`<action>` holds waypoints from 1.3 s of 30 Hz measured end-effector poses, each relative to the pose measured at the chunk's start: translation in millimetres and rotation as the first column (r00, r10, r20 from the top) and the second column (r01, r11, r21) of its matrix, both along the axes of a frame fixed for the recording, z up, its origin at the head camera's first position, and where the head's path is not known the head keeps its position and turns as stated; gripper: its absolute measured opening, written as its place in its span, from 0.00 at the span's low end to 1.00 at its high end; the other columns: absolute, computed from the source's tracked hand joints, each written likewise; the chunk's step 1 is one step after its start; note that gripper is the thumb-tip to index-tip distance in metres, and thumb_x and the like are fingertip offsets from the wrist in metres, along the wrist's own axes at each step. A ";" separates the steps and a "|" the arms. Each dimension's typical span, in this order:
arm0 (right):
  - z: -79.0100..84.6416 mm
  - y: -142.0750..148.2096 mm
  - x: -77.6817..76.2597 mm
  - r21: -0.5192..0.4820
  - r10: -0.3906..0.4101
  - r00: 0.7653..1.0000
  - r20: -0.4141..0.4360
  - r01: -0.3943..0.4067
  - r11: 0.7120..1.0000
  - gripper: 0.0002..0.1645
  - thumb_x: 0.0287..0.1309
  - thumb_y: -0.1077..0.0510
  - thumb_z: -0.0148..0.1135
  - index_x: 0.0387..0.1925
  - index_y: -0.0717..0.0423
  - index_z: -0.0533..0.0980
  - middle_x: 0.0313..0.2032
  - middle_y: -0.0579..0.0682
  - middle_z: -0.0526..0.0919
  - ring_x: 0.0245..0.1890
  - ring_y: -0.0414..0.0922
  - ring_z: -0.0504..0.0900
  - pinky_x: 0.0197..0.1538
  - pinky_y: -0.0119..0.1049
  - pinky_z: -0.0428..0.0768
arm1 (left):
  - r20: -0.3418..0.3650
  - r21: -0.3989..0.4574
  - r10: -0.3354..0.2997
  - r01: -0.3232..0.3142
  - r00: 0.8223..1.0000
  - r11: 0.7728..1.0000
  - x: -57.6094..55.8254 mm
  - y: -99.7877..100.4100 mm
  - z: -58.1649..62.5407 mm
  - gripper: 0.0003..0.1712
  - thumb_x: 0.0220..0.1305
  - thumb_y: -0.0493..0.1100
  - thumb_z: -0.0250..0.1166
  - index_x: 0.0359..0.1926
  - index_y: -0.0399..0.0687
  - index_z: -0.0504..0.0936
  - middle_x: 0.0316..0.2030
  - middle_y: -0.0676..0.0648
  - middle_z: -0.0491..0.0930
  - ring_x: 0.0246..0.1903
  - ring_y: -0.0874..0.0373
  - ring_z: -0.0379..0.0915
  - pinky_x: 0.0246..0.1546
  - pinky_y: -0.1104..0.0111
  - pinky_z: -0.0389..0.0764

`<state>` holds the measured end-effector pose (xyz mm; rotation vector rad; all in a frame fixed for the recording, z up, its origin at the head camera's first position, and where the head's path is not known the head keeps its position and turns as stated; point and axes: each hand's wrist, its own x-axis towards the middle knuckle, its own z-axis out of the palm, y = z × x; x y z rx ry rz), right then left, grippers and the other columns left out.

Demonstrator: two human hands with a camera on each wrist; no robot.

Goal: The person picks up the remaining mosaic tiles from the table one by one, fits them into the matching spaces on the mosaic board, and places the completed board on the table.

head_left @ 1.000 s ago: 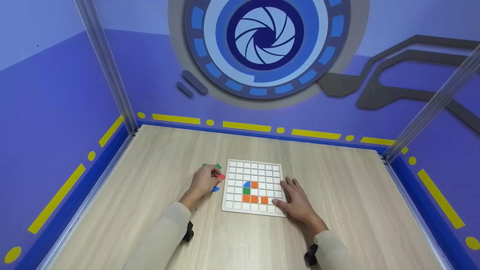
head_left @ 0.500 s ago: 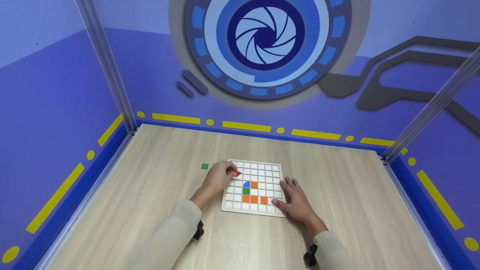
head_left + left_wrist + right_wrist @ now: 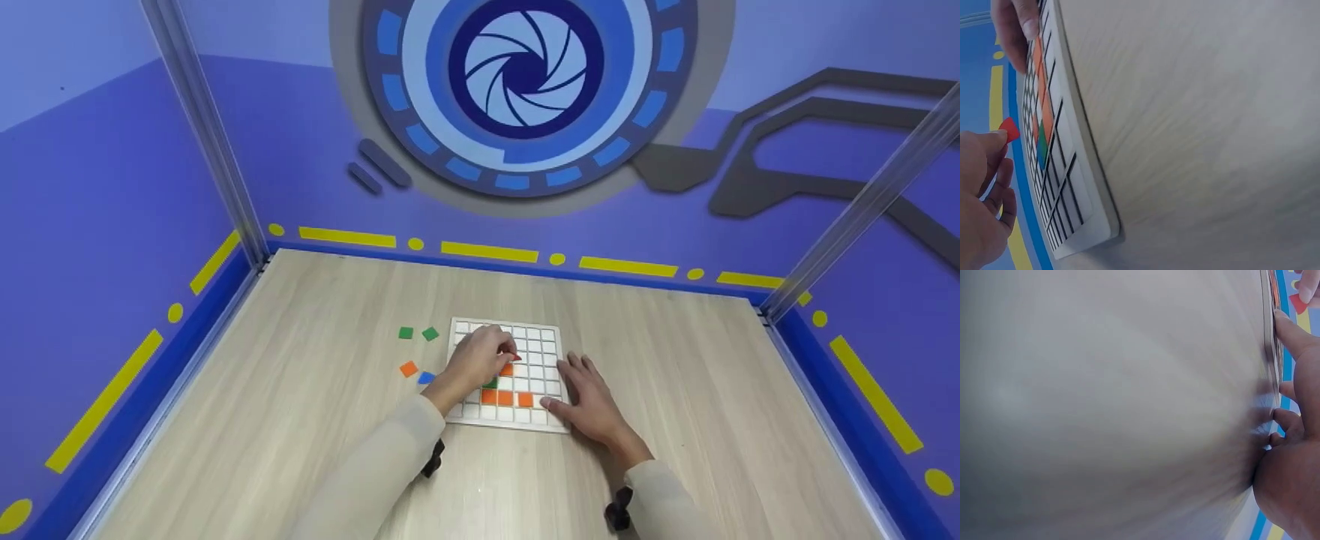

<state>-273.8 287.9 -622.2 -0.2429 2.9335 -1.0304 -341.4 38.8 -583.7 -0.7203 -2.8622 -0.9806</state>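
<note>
1. A person's left hand [image 3: 480, 358] pinches a small, flat, red piece [image 3: 1009, 130] between thumb and fingertips, holding it raised above a white, square-celled grid board with a pale frame [image 3: 487, 412]; the left wrist view shows the piece clear of the surface.

2. The red piece juts from the right side of that hand's fingertips, just beyond an orange square tile [image 3: 508, 369] near the middle of the board.

3. The right hand [image 3: 596, 401] rests at the board's right edge, fingers spread and thumb lying on the grid near the near-right corner, beside the last of three orange square tiles [image 3: 505, 398].

4. Those three tiles form a row toward the board's near edge; a green square tile [image 3: 490, 383], partly covered by the left hand, sits behind the row's left end.

5. Off the board's left edge, two green square tiles [image 3: 430, 334], an orange square tile turned on its corner [image 3: 409, 368] and a blue piece [image 3: 426, 378], its outline partly hidden by the left arm, lie on a pale wood-grain desk [image 3: 705, 390].

6. Yellow-marked blue and purple panels [image 3: 300, 150] rise along the desk's far, left and right edges.
</note>
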 end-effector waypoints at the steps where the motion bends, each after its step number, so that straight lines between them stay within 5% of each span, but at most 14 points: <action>1: 0.3 -0.1 -0.2 0.000 -0.001 1.000 0.005 0.001 1.000 0.51 0.64 0.38 0.72 0.79 0.56 0.64 0.82 0.60 0.54 0.83 0.62 0.43 0.79 0.65 0.47 | -0.008 -0.013 -0.011 0.011 1.000 1.000 0.3 1.6 -1.0 0.04 0.73 0.43 0.71 0.38 0.57 0.88 0.37 0.58 0.78 0.40 0.62 0.74 0.45 0.66 0.79; 10: -0.2 0.4 1.7 -0.001 0.013 1.000 -0.026 -0.013 1.000 0.50 0.64 0.40 0.73 0.78 0.59 0.66 0.81 0.63 0.57 0.82 0.65 0.45 0.78 0.67 0.49 | -0.075 -0.128 -0.089 0.079 0.993 0.989 0.8 11.8 -7.1 0.02 0.72 0.44 0.71 0.39 0.56 0.88 0.40 0.58 0.79 0.42 0.62 0.73 0.48 0.65 0.79; 17: -0.9 0.6 1.4 -0.010 0.022 0.999 -0.027 -0.022 1.000 0.51 0.64 0.38 0.73 0.78 0.60 0.66 0.81 0.64 0.56 0.82 0.65 0.45 0.78 0.67 0.48 | -0.038 -0.092 -0.121 0.118 0.992 0.989 3.3 14.3 -8.8 0.03 0.71 0.42 0.73 0.37 0.53 0.87 0.37 0.57 0.76 0.38 0.64 0.72 0.43 0.69 0.79; 27: -0.4 0.8 0.2 0.000 0.021 0.999 -0.030 -0.021 1.000 0.51 0.64 0.39 0.72 0.78 0.60 0.65 0.81 0.63 0.55 0.82 0.65 0.45 0.78 0.67 0.48 | 0.038 -0.089 -0.109 0.112 0.993 0.990 3.4 15.9 -8.8 0.06 0.67 0.43 0.76 0.35 0.54 0.86 0.36 0.58 0.75 0.37 0.64 0.72 0.41 0.70 0.78; 39: -0.1 0.8 1.0 0.002 0.011 1.000 -0.002 -0.011 1.000 0.51 0.65 0.38 0.71 0.79 0.56 0.64 0.82 0.59 0.54 0.83 0.62 0.43 0.79 0.66 0.47 | 0.099 -0.085 -0.053 0.062 0.994 0.994 5.7 11.0 -7.4 0.13 0.68 0.46 0.76 0.51 0.50 0.88 0.44 0.54 0.78 0.44 0.60 0.74 0.51 0.65 0.80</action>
